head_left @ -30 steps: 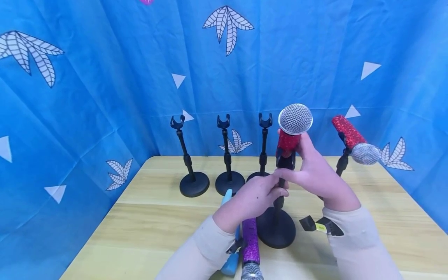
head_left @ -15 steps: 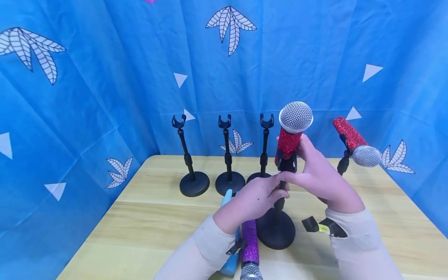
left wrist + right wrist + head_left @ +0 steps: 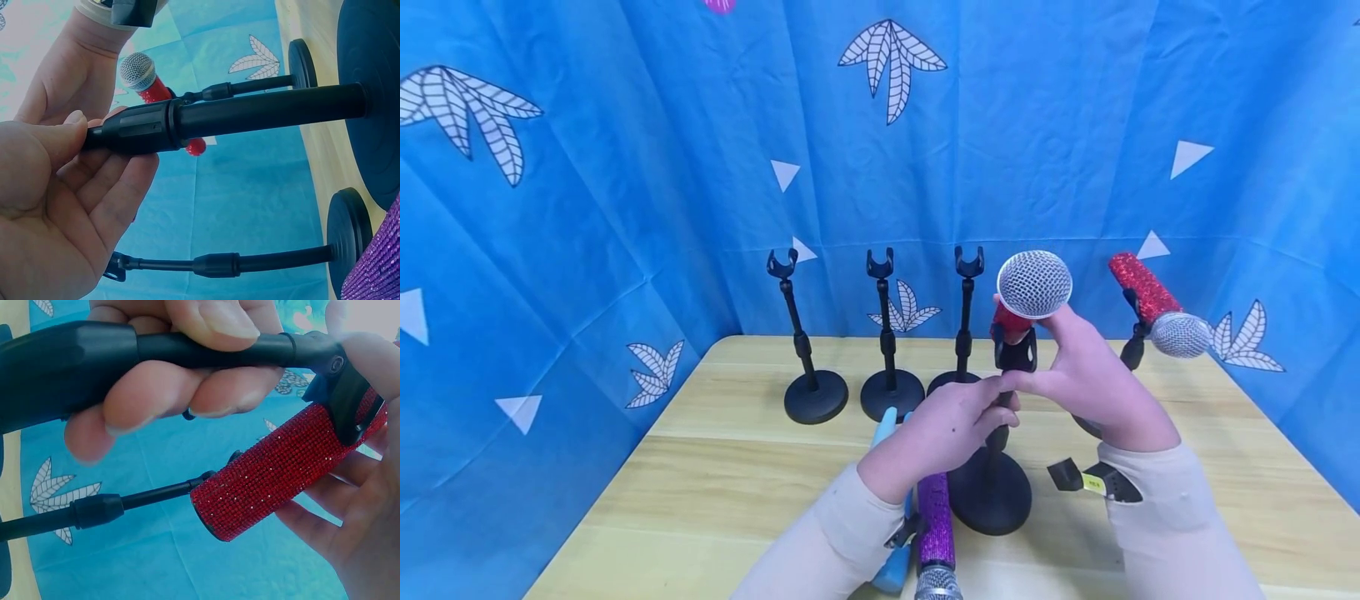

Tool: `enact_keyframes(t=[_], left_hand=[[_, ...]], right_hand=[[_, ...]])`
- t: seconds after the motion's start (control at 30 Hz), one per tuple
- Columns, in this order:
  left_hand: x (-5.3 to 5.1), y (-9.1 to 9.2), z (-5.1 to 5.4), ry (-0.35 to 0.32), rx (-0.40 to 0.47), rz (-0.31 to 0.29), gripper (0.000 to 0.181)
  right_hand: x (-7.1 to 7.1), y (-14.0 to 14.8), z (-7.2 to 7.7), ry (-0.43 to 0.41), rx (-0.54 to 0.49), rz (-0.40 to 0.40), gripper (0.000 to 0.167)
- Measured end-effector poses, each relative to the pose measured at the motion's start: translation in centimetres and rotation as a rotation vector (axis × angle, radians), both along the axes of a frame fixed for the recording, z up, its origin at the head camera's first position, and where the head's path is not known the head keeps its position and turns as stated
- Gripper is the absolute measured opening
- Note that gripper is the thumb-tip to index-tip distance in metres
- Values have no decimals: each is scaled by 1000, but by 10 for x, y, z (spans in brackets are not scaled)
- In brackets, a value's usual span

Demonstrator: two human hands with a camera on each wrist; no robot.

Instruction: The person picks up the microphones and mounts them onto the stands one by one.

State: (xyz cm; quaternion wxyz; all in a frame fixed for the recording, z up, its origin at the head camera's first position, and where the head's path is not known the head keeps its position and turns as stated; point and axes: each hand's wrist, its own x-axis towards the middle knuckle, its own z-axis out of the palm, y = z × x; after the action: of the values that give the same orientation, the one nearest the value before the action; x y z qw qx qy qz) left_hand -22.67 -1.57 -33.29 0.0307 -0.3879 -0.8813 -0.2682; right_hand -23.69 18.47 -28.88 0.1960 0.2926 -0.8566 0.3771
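A purple microphone [image 3: 936, 521] is lying under the left wrist. The left hand [image 3: 943, 427] is gripping a black stand [image 3: 991, 500], fingers curled round its pole. Just above, its clip [image 3: 1015, 357] is holding a red microphone [image 3: 1033, 287], the right hand [image 3: 1090, 379] clasping the handle; another red microphone [image 3: 1152, 293] is resting beyond.

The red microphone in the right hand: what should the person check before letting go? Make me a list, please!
1. Left hand steadies the stand: ok, its fingers grip the pole.
2. Right hand supports the red microphone: ok.
3. Microphone fully seated in the clip: cannot tell; the views don't show the whole fit.
4. Stand's base flat on the table: ok, it looks flat.
5. Base free of the purple microphone: cannot tell; they're very close.
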Motion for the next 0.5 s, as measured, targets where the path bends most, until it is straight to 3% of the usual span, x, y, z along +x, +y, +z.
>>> enact_keyframes(t=[0.5], left_hand=[[-1,1,1,-32,-7,1,13]], right_hand=[[-3,2,-3,57,-4,38,83]])
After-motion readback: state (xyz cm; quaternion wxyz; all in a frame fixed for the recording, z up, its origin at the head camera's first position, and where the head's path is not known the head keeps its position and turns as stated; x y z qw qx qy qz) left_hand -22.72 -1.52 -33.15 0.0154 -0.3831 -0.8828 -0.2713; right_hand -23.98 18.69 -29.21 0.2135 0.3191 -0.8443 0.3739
